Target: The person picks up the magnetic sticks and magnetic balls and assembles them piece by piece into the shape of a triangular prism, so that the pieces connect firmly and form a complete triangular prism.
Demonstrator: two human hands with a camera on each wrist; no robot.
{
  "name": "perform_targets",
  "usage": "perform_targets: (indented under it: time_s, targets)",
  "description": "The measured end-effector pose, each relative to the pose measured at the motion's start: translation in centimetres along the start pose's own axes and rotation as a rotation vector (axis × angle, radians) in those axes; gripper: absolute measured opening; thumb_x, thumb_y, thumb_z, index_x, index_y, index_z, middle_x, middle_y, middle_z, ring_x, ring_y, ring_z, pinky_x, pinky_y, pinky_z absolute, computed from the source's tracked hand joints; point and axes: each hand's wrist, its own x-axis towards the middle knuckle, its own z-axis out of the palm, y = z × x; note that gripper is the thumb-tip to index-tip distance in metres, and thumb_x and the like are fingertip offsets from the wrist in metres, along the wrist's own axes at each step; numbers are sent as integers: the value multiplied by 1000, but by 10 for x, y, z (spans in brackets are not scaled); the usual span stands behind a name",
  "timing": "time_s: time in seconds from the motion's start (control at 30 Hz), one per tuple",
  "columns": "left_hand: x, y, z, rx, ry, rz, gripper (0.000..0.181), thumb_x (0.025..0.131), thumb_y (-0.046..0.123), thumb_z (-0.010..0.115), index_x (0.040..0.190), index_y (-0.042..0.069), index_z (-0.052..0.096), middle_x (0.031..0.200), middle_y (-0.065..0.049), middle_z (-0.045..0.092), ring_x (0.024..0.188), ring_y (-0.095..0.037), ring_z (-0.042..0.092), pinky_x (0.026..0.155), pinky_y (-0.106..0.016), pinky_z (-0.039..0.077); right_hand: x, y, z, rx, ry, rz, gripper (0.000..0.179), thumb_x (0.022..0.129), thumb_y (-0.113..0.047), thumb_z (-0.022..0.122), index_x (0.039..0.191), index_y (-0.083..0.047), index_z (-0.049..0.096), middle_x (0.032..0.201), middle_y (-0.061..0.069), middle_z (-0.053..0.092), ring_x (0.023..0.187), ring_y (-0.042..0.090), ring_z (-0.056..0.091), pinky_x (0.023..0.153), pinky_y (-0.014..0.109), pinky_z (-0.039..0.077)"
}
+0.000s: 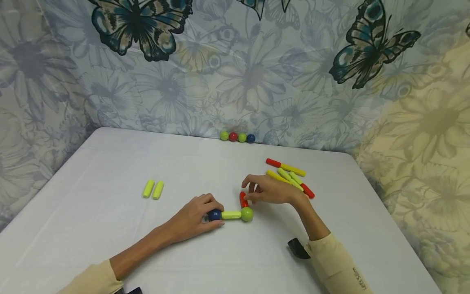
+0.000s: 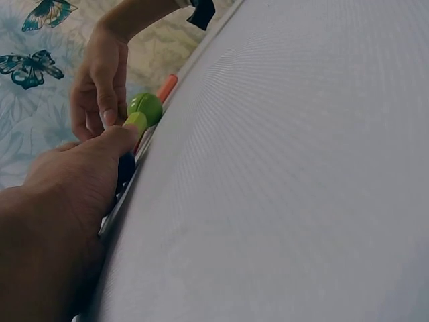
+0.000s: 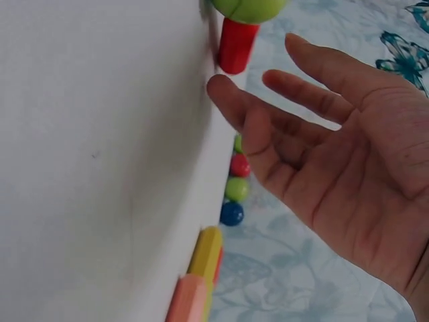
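Observation:
In the head view my left hand holds a dark blue ball between thumb and fingers. A light green rod joins this ball to a green ball. From the green ball a short red rod points away toward the back. My right hand hovers beside the red rod with loosely bent fingers. The right wrist view shows those fingers apart from the red rod and nothing in the palm. Seen from the left wrist, my thumb lies along the light green rod.
Two light green rods lie side by side to the left. Behind my right hand is a loose pile of red, yellow and green rods. At the table's back edge several coloured balls stand in a row against the patterned cloth.

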Motion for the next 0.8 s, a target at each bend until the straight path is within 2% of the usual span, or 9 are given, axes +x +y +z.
perform_targets:
  time_s: [0.2, 0.3, 0.4, 0.53, 0.6, 0.67, 0.73, 0.8]
  targets:
    - [1, 0, -2, -36, 6, 25, 25, 94, 39, 78, 115, 27, 71, 107, 12, 59, 97, -3, 55, 87, -26, 51, -6, -1, -18, -71, 100, 24, 37, 102, -26, 69, 132, -7, 60, 111, 7, 71, 99, 19, 68, 89, 35, 58]
    - [1, -1, -3, -65, 4, 23, 24, 94, 38, 79, 114, 27, 72, 106, 13, 60, 96, -3, 55, 85, -23, 51, 1, -1, -35, -103, 163, 33, 39, 103, -25, 67, 136, -5, 59, 121, 13, 68, 107, 25, 67, 95, 42, 57]
    - [1, -2, -3, -88, 10, 15, 23, 93, 37, 79, 113, 27, 72, 106, 13, 60, 95, -3, 55, 84, -22, 51, 20, 1, -60, -131, 240, 52, 40, 105, -21, 63, 139, -1, 55, 131, 20, 64, 116, 33, 64, 101, 48, 55]
    - [0, -4, -4, -105, 5, 8, 23, 94, 36, 79, 113, 28, 72, 105, 13, 60, 94, -2, 55, 83, -21, 51, 58, 16, -83, -131, 356, 87, 41, 105, -13, 59, 141, 5, 52, 141, 26, 57, 128, 41, 58, 108, 53, 51]
    - [-1, -5, -4, -110, 1, 8, 22, 94, 36, 79, 113, 28, 72, 105, 13, 60, 94, -1, 54, 83, -21, 50, 76, 27, -85, -142, 386, 99, 43, 104, -8, 59, 144, 8, 50, 147, 28, 54, 136, 44, 53, 114, 54, 46]
    - [-2, -5, -4, -120, 0, 8, 22, 94, 36, 79, 112, 28, 72, 105, 13, 60, 93, -1, 54, 83, -21, 51, 91, 37, -82, -186, 379, 113, 50, 103, -4, 59, 149, 8, 45, 154, 28, 47, 145, 45, 45, 121, 55, 39]
    - [-2, -3, -3, -133, 2, 10, 22, 93, 36, 79, 112, 29, 71, 105, 14, 60, 93, -1, 55, 83, -21, 51, 102, 46, -77, -256, 359, 127, 58, 101, -2, 62, 154, 7, 39, 160, 27, 41, 152, 45, 37, 126, 54, 32]
    - [-2, -1, -2, -147, 1, 14, 22, 93, 37, 79, 112, 28, 71, 105, 14, 60, 93, -1, 55, 83, -20, 52, 107, 53, -72, -306, 356, 152, 65, 99, 0, 64, 157, 4, 35, 163, 27, 36, 152, 46, 36, 126, 54, 32]
